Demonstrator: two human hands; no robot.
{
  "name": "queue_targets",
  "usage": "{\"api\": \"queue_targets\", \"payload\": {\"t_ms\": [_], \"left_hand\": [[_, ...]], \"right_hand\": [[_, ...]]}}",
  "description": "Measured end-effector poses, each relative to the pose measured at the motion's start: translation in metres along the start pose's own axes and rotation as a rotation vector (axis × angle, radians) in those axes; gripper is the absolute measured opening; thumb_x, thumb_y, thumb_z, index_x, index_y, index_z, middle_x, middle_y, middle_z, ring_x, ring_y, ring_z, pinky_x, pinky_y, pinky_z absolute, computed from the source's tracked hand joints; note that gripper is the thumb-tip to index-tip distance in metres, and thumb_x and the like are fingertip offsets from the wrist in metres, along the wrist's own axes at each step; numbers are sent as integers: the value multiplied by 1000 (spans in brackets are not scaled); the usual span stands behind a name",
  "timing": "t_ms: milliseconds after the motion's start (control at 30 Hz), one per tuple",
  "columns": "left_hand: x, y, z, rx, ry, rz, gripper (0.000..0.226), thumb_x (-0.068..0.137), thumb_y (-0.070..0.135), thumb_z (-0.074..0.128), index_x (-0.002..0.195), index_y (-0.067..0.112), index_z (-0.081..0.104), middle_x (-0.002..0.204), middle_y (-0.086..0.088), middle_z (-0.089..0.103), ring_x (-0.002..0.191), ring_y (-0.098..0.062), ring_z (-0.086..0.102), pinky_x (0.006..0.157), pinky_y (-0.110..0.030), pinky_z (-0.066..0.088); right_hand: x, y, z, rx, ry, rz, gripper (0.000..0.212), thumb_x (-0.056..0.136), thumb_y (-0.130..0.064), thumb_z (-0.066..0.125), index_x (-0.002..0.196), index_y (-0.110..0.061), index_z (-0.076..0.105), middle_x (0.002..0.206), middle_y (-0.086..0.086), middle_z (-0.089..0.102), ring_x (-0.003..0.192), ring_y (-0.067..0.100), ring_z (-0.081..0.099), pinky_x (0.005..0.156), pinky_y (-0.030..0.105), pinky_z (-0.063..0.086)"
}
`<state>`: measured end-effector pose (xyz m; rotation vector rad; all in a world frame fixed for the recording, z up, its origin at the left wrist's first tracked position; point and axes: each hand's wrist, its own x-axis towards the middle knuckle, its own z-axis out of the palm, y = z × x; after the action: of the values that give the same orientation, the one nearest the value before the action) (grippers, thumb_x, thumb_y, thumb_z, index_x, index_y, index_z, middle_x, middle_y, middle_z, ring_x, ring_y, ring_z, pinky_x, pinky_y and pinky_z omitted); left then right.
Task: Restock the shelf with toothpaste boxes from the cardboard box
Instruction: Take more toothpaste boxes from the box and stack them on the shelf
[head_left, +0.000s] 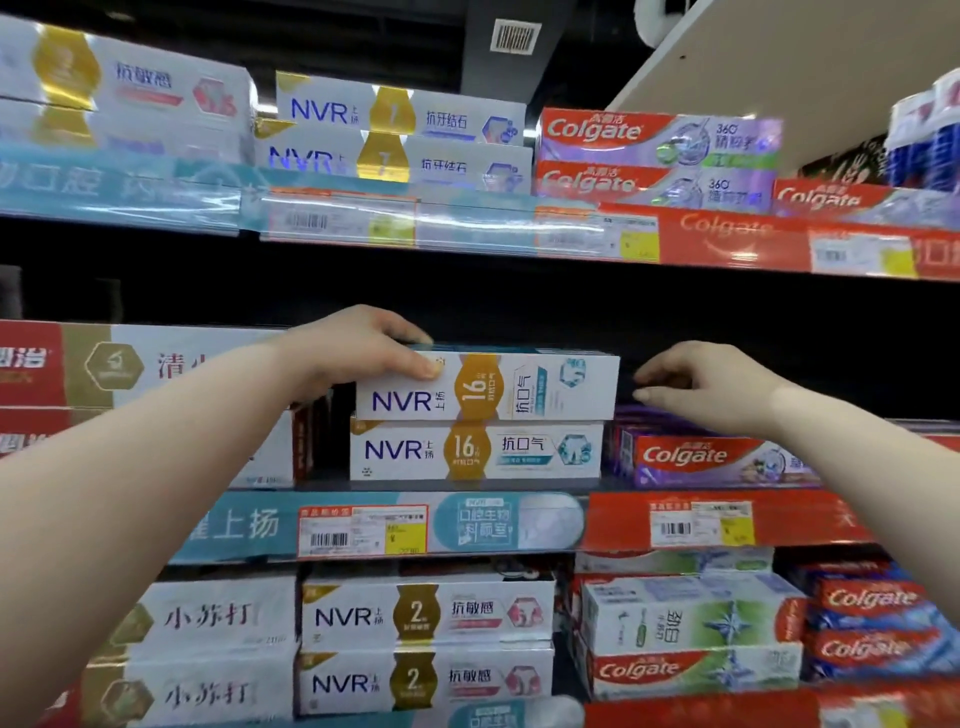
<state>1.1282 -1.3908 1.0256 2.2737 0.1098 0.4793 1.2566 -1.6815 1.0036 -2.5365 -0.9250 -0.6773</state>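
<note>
The middle shelf carried the boxes being handled. At its centre two white NVR cartons marked "16" were stacked flat, long faces toward the aisle. The top toothpaste box lay on the lower toothpaste box, slightly askew, so its right end jutted a little past the one beneath. Left of the stack, across a dark gap, stood a larger white and red carton. To the right, just beside the lower box, lay a purple Colgate box.

The left hand gripped the top toothpaste box at its left end. Its fingers curled over the upper edge, and the thumb pressed on the front face above the NVR lettering. The right hand hung just off the box's right end, fingers loosely bent toward it and holding nothing. A narrow dark gap showed between the fingertips and the carton's edge, so they were apart.

On the upper shelf, two NVR boxes marked "7" were stacked beside two Colgate 360 boxes. On the lowest tier in view, two NVR boxes marked "2" sat stacked next to white and green Colgate boxes, with blue Colgate boxes further right. A barcoded price label was fixed to the middle shelf's front strip.
</note>
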Motion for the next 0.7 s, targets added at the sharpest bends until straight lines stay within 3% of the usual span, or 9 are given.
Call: {"api": "queue_targets", "payload": {"t_ms": [133, 200, 267, 367, 433, 500, 567, 700], "left_hand": [[-1, -4, 10, 139, 205, 51, 47, 73, 32, 74, 117, 20, 62, 101, -3, 67, 76, -12, 66, 67, -27, 54], [-3, -8, 14, 223, 276, 55, 52, 71, 41, 73, 119, 23, 60, 114, -6, 61, 94, -19, 63, 80, -36, 55], [-6, -13, 18, 317, 363, 79, 62, 70, 46, 71, 126, 24, 53, 131, -10, 44, 118, -27, 49, 99, -41, 46], [-18, -20, 26, 330, 438, 133, 86, 72, 40, 73, 142, 20, 27, 145, -9, 27, 130, -27, 37, 104, -36, 36], [-28, -26, 32, 316, 425, 117, 96, 73, 35, 73, 146, 20, 11, 147, -9, 29, 125, -23, 42, 98, -34, 41], [-37, -33, 36, 249, 385, 72, 97, 76, 31, 71, 146, 23, 3, 138, -7, 44, 102, -15, 52, 83, -29, 46], [-40, -40, 38, 172, 375, 34, 91, 78, 29, 69, 145, 24, 7, 127, -5, 57, 93, -10, 54, 76, -28, 48], [-36, -49, 40, 176, 402, 8, 40, 82, 28, 64, 119, 18, 51, 117, -6, 65, 85, -11, 56, 59, -17, 45]], "right_hand": [[-1, -15, 5, 53, -19, -38, 35, 88, -43, 49, 103, -18, 68, 108, -2, 62, 99, 14, 56, 90, 30, 43], [-1, -22, 8, 67, -52, -43, 43, 86, -50, 45, 94, -16, 69, 103, 0, 66, 94, 19, 60, 89, 38, 48], [-1, -26, 10, 41, -91, -63, 45, 79, -58, 50, 88, -18, 70, 92, -1, 68, 84, 16, 63, 80, 41, 52], [0, -31, 13, 20, -98, -45, 35, 72, -58, 60, 82, -26, 68, 84, -10, 65, 75, 8, 62, 71, 34, 54], [0, -31, 17, -15, -110, -16, 43, 67, -65, 59, 78, -25, 69, 82, -7, 66, 74, 11, 63, 71, 38, 55], [2, -30, 24, -60, -124, -19, 56, 61, -74, 54, 74, -22, 70, 80, -2, 67, 73, 16, 63, 71, 42, 55], [3, -28, 32, -62, -96, -14, 50, 67, -68, 57, 65, -18, 66, 74, 2, 64, 68, 19, 61, 66, 40, 52], [3, -28, 38, -1, -66, 11, 48, 75, -54, 62, 63, -7, 67, 68, 12, 64, 60, 24, 57, 55, 35, 40]]}}
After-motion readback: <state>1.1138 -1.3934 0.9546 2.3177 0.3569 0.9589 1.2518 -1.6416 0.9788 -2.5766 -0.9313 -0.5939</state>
